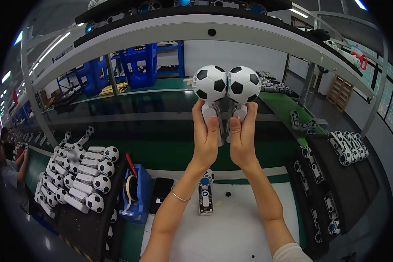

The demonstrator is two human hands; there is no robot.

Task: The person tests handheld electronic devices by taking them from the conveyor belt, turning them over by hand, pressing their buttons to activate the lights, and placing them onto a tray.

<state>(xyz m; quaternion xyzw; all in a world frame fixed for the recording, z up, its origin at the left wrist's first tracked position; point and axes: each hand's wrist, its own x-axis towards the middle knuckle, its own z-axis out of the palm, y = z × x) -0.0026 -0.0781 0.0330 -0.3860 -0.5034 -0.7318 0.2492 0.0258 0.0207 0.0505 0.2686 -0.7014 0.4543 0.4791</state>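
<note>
My left hand (205, 135) is closed around the white handle of a device with a black-and-white soccer-ball head (210, 83), thumb pressed on the handle. A second soccer-ball-headed device (243, 84) is gripped the same way in my right hand (243, 134). Both are upright, raised above the bench, with their ball heads side by side and touching or nearly so. Whether they are whole units or half shells I cannot tell. Below, between my forearms, an opened device (205, 198) with its circuit board exposed lies on the white work surface (236, 227).
Several finished-looking soccer-ball devices (81, 174) are piled on a black foam rack at left. A blue tape dispenser (137, 196) and a black phone-like slab (162, 194) stand nearby. More units (348, 147) lie on the right rack. A green conveyor (161, 150) runs behind; a person (15, 174) is far left.
</note>
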